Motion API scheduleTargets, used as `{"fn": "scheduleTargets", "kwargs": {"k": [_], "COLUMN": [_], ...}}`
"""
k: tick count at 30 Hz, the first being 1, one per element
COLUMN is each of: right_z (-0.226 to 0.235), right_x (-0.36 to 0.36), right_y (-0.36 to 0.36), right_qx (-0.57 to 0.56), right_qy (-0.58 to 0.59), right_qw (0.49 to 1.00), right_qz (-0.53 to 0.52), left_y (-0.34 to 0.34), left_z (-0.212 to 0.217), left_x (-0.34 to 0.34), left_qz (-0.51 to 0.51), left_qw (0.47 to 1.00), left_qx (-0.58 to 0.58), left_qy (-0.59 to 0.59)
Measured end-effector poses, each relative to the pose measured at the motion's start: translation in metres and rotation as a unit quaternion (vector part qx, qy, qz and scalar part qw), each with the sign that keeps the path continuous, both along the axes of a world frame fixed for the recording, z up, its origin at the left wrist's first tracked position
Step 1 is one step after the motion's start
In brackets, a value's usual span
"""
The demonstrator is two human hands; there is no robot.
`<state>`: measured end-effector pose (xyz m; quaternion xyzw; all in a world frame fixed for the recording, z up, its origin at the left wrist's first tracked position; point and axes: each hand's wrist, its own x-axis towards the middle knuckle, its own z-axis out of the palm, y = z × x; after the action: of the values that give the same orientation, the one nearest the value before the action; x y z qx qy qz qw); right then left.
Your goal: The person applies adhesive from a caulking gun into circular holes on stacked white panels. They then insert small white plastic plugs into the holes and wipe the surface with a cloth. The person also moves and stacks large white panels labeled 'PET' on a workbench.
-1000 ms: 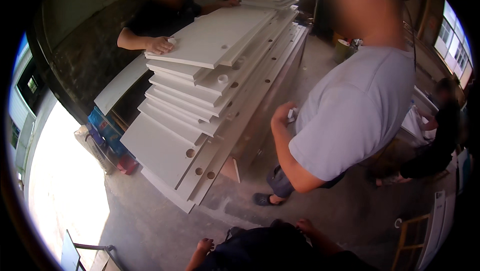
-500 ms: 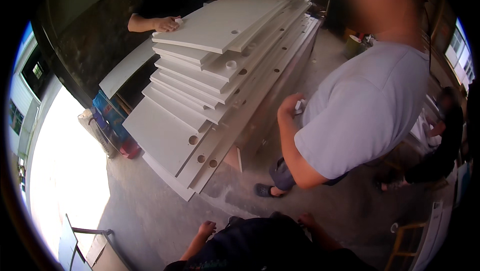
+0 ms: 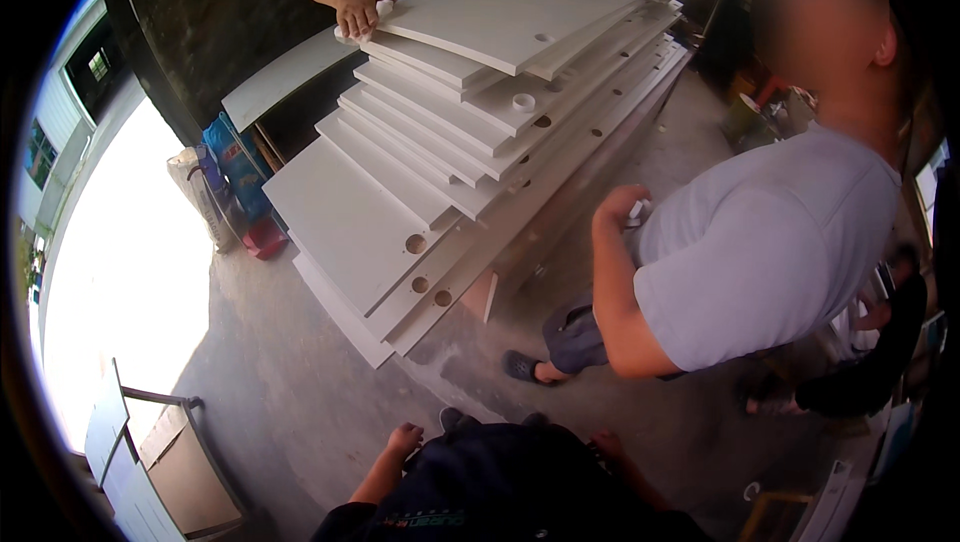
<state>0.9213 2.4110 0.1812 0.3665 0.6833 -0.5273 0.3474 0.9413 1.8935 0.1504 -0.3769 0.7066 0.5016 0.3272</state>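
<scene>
My left hand (image 3: 404,439) hangs beside my dark shirt, its fingers loosely bent and nothing visible in them. On the other side, my right hand (image 3: 606,444) is dim and partly covered by my body, so its fingers are hard to make out. Both hands are away from the stack of white panels (image 3: 470,17) ahead of me. Several panels in it have round holes near their ends, and a white ring (image 3: 523,102) lies on one. At the far left corner of the top panel, a co-worker's hand (image 3: 358,14) holds a white wad.
A co-worker in a grey T-shirt (image 3: 770,242) stands close on my right, holding a small white thing. Bags (image 3: 235,167) and a red scoop-like thing (image 3: 265,239) sit left of the stack. Boards on a frame (image 3: 185,467) stand at lower left. Another person crouches far right.
My view has turned, shifting the stack rightward and up in the picture. The far co-worker's hand has moved to the top panel's corner. My hands still hang at my sides.
</scene>
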Motion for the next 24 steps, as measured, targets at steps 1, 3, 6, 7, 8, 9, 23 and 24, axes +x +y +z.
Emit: {"fn": "scheduleTargets", "kwargs": {"k": [1, 3, 6, 7, 8, 9, 23, 24], "right_z": [0.000, 0.012, 0.040, 0.041, 0.042, 0.043, -0.010, -0.016], "right_x": [0.001, -0.004, -0.014, -0.014, -0.015, -0.016, 0.009, 0.013], "right_y": [0.001, -0.007, -0.020, -0.023, -0.025, -0.026, -0.010, -0.006], "right_qx": [0.003, 0.005, 0.014, 0.020, 0.026, 0.031, -0.005, -0.013], "right_qy": [-0.003, -0.007, 0.000, 0.002, 0.005, 0.008, 0.045, 0.051], "right_qw": [1.000, 1.000, 1.000, 1.000, 1.000, 0.999, 0.999, 0.998], "right_qz": [-0.002, -0.005, 0.004, -0.004, -0.013, -0.023, -0.018, -0.034], "left_y": [0.003, 0.005, 0.004, 0.002, 0.001, 0.001, -0.001, 0.003], "left_z": [0.002, 0.006, 0.007, 0.004, 0.004, 0.005, 0.007, 0.014], "left_x": [0.001, 0.003, 0.003, 0.006, 0.004, 0.003, -0.010, -0.012], "left_qz": [0.006, 0.010, -0.016, -0.034, -0.053, -0.045, -0.032, -0.032], "left_qw": [1.000, 1.000, 1.000, 0.999, 0.998, 0.999, 0.999, 0.999], "left_qx": [0.005, 0.005, -0.008, -0.016, -0.023, -0.019, 0.003, -0.001], "left_qy": [0.003, 0.008, 0.016, 0.021, 0.027, 0.015, -0.005, -0.007]}}
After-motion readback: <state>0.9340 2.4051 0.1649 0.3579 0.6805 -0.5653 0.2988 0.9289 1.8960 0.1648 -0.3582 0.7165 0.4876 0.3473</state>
